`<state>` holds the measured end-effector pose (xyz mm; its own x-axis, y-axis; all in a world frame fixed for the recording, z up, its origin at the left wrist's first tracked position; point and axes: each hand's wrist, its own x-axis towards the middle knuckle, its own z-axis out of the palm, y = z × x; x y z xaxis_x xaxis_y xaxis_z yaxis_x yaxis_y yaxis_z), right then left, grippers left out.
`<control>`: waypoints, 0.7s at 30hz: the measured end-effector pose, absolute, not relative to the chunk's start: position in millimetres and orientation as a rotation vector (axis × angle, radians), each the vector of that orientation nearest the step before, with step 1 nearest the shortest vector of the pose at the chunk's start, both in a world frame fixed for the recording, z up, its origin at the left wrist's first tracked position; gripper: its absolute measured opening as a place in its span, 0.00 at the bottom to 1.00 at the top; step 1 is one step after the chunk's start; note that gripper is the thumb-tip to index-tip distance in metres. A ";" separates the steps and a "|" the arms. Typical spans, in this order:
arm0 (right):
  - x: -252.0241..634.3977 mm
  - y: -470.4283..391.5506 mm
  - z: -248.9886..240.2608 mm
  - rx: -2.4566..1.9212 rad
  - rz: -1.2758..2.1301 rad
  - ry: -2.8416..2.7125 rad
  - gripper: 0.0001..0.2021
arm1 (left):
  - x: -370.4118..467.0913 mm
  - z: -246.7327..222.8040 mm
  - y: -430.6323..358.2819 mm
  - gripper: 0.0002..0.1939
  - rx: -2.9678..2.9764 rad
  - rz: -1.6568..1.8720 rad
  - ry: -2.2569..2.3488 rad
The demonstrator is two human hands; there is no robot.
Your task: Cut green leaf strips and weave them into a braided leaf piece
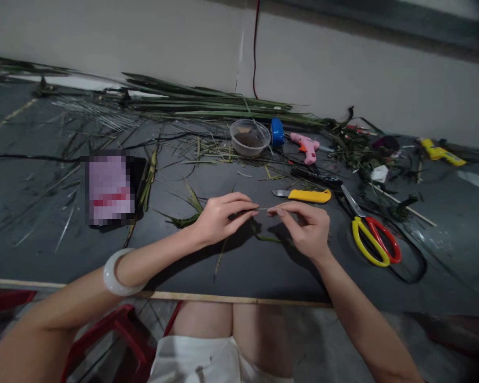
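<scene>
Both hands meet over the middle of the dark tabletop point(239, 271), fingertips a short gap apart. A thin pale strand point(263, 208), wire or fibre I cannot tell, spans that gap. My left hand point(223, 218) pinches one end between thumb and forefinger, and my right hand point(309, 226) pinches the other. Beside my left hand lies a green leaf piece point(183, 219) with pointed tips, partly hidden by the wrist. Below the fingers a narrow green strip point(269, 239) rests on the table. A yellow utility knife point(309, 196), blade out, lies just beyond my right hand.
Scissors point(373, 242) with yellow and red handles lie at right. Further back are a clear plastic bowl point(250, 139), a blue lid point(277, 132), a pink glue gun point(306, 148) and a yellow glue gun point(441, 152). Long leaves point(207, 101) line the wall; a phone point(110, 189) lies left.
</scene>
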<state>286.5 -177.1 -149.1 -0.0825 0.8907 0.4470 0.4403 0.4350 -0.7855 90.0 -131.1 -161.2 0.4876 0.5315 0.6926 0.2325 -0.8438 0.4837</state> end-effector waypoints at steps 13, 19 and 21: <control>271.7 -160.9 -156.5 -1.010 1.665 -1.442 0.11 | 89.8 -152.1 -140.2 0.09 2.454 1.340 0.511; 268.9 -165.4 -157.2 -1.032 1.647 -1.435 0.12 | 89.6 -153.5 -139.5 0.10 2.468 1.363 0.542; 268.8 -165.1 -158.5 -1.063 1.405 -1.532 0.07 | 89.6 -153.3 -139.6 0.09 2.463 1.378 0.548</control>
